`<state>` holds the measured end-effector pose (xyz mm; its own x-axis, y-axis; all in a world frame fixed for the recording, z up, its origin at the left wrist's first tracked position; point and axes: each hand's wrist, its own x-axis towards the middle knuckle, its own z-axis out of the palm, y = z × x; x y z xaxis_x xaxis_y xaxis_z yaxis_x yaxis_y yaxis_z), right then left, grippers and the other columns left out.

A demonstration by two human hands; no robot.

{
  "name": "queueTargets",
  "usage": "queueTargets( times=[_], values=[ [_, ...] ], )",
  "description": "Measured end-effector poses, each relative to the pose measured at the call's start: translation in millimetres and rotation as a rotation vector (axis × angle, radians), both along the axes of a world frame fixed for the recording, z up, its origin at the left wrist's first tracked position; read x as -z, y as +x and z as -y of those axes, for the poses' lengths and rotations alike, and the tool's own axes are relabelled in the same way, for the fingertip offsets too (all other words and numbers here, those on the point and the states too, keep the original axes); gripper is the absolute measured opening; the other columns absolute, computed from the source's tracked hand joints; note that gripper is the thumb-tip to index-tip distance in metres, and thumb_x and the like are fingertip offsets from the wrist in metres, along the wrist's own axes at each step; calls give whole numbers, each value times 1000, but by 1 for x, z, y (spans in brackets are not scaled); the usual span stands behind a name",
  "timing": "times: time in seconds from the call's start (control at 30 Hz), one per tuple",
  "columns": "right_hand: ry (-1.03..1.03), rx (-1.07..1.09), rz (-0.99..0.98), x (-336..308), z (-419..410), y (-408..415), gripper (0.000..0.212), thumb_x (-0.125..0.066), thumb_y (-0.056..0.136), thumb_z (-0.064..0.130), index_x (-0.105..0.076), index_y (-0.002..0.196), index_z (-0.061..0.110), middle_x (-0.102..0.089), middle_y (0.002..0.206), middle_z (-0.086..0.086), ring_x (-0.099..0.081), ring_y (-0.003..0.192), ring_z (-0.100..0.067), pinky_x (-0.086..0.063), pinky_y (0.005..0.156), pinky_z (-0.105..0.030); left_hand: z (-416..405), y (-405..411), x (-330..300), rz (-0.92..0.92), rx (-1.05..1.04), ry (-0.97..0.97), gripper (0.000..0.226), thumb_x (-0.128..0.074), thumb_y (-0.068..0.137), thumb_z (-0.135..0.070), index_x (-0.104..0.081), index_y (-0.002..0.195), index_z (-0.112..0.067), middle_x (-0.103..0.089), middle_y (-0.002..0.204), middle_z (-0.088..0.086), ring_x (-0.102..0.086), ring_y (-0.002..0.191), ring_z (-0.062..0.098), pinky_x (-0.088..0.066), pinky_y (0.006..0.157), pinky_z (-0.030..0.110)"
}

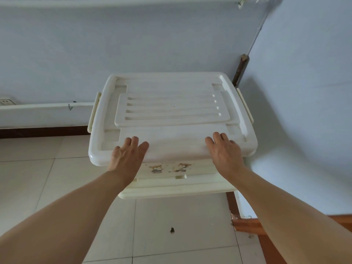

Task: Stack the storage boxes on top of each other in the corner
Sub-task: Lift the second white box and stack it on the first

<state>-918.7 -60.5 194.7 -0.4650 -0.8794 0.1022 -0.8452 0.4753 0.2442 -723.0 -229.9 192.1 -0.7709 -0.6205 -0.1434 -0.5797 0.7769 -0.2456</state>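
Note:
A white plastic storage box with a ribbed lid [171, 103] sits on top of another white box [171, 189] in the corner of the room; only the lower box's front edge shows beneath it. Small bear stickers [167, 167] mark the upper box's front wall. My left hand [127, 155] lies flat on the near left edge of the lid, fingers straight. At the near right edge, my right hand [224, 151] rests the same way. Cream latches [94, 111] flank the lid's sides.
Pale blue walls meet at the corner behind the boxes, where a brown wooden stick [241, 71] leans. A white conduit [43, 109] and a socket [5, 101] run along the left wall. Pale tiles [181, 225] cover the floor; a brown skirting board [247, 225] lines the right wall.

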Motion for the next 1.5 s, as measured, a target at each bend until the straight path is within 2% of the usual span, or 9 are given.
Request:
queueTargets(
  times=[0.23,0.5,0.63,0.73,0.9,1.27,1.37,1.43,1.5],
  values=[
    [-5,-14,-49,13,-22,-5,44,-70,34,-20,-57,64,10,-48,59,-4,-43,48,-15,-30,35,-18,-13,-4,9,21,82,-8,55,-62,75,-1,-35,119,-19,-37,111,3,-44,97,18,-34,63,28],
    [-22,17,-16,14,-30,-7,48,-67,27,-21,-56,64,7,-48,61,-7,-44,48,-18,-32,35,-18,-25,-2,10,33,74,12,52,-66,80,-11,-34,120,-21,-37,113,2,-45,97,17,-34,60,26],
    [-27,5,-54,10,-26,-2,46,-65,25,-19,-56,61,9,-47,58,-5,-35,46,-14,-28,34,-16,-20,-1,6,50,68,8,51,-67,80,-12,-34,119,-21,-37,114,1,-45,99,17,-34,57,26],
    [-24,0,-73,12,-29,7,44,-56,27,-16,-56,62,11,-48,60,-4,-41,46,-14,-30,33,-18,-22,3,9,55,25,26,52,-65,80,-8,-34,120,-22,-37,115,2,-44,100,18,-34,58,26],
    [11,63,7,14,-27,16,52,-71,27,-15,-61,71,9,-52,67,-6,-49,54,-18,-33,38,-21,-25,11,11,37,4,9,47,-60,85,-9,-34,122,-21,-37,116,4,-44,100,19,-36,56,25],
    [5,57,3,9,-26,8,53,-72,23,-15,-62,69,8,-52,65,-7,-49,51,-20,-28,38,-17,-26,1,13,27,-1,-12,44,-54,86,-4,-33,120,-23,-35,114,4,-41,98,19,-36,56,23],
    [48,94,66,10,-24,4,50,-74,40,-17,-61,82,6,-54,77,-9,-50,63,-22,-31,44,-22,-26,-2,12,31,10,-12,48,-56,84,-3,-32,120,-22,-36,113,4,-41,96,19,-36,54,23],
    [63,120,103,13,-23,2,47,-67,60,-14,-55,100,8,-51,95,-8,-45,78,-21,-33,52,-26,-26,-2,11,25,4,-7,50,-58,82,-2,-33,120,-22,-36,112,5,-40,94,19,-36,54,23],
    [96,146,118,11,-22,4,47,-62,68,-11,-50,108,10,-47,103,-6,-44,86,-21,-32,57,-26,-26,-1,11,19,-3,0,51,-58,81,-1,-33,120,-22,-36,112,5,-36,89,19,-36,54,23]
  ],
)
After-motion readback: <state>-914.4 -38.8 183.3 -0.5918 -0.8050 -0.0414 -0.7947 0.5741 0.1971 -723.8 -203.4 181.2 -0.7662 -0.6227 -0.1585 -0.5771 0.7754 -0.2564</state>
